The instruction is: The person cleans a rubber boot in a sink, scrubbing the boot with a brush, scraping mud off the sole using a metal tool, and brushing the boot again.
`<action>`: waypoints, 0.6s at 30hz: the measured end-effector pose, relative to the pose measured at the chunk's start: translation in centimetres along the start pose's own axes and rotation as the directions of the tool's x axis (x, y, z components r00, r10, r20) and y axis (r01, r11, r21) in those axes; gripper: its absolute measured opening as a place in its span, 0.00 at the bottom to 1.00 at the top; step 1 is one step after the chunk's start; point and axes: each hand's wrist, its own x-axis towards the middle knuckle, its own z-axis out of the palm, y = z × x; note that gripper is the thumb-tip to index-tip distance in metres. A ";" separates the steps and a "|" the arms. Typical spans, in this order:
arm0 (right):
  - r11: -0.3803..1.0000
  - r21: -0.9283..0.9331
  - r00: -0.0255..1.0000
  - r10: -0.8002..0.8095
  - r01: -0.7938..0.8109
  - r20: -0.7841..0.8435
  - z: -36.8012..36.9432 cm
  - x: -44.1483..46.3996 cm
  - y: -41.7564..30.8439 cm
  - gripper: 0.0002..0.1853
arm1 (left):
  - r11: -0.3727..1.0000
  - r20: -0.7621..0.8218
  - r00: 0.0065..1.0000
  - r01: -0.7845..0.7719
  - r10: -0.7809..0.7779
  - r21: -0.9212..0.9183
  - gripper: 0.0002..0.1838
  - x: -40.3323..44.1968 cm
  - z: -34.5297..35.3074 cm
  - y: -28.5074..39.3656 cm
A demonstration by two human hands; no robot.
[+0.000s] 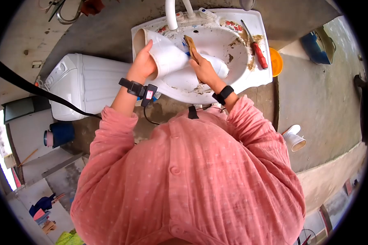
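A white rubber boot (pixel 167 53) lies tilted over the washbasin (pixel 208 92), its open top to the left and its toe to the right. My left hand (pixel 144 63) is closed on the rim of the boot's shaft. In my right hand (pixel 205 70) is a wooden-backed scrub brush (pixel 189 44) with blue bristles, held against the boot near the ankle. My fingers partly cover the brush. Brown mud is smeared around the bowl and along the basin's right side. A red-handled screwdriver (pixel 259 55) rests on the right ledge.
White taps and a pipe (pixel 171 15) stand at the basin's back. A white washing machine (pixel 90 81) adjoins it on the left. An orange bowl (pixel 276 62) is beside the basin's right edge. Another white boot (pixel 294 139) lies on the floor at right, and a blue container (pixel 317 45) stands farther back.
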 end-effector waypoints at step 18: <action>0.981 -0.062 0.979 -0.174 0.182 0.109 -0.4 -9.0 -6.6 0.33 | 0.974 0.069 0.983 -0.176 0.168 0.141 0.40 2.6 3.5 0.9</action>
